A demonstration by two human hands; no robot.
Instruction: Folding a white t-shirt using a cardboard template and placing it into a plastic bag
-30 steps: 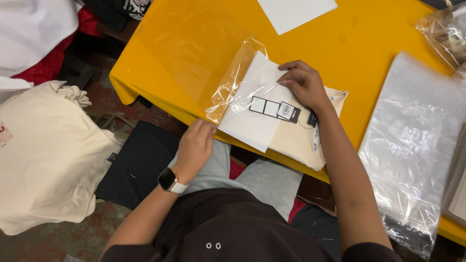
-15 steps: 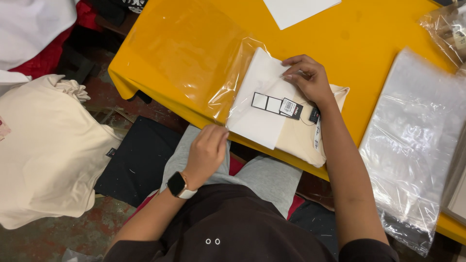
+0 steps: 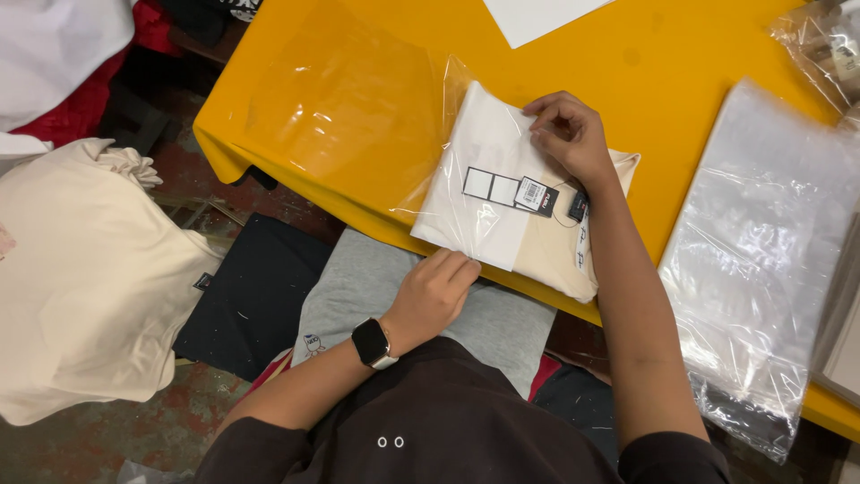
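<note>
Head view: a folded cream garment (image 3: pixel 537 246) is seen at the near edge of the yellow table (image 3: pixel 681 81), partly sleeved in a clear plastic bag (image 3: pixel 358 125). The bag's open end is pressed onto the garment by the right hand (image 3: pixel 573 134), fingers curled, grip closed on the film. The garment's near edge is pinched by the left hand (image 3: pixel 434 291). A stack of clear bags (image 3: pixel 770 260) is noted right of the garment.

Off to the side there's a stack of clear bags (image 3: pixel 761 260), white paper (image 3: pixel 537 13), cream fabric (image 3: pixel 81 278), and a black cloth (image 3: pixel 251 300) on the floor.
</note>
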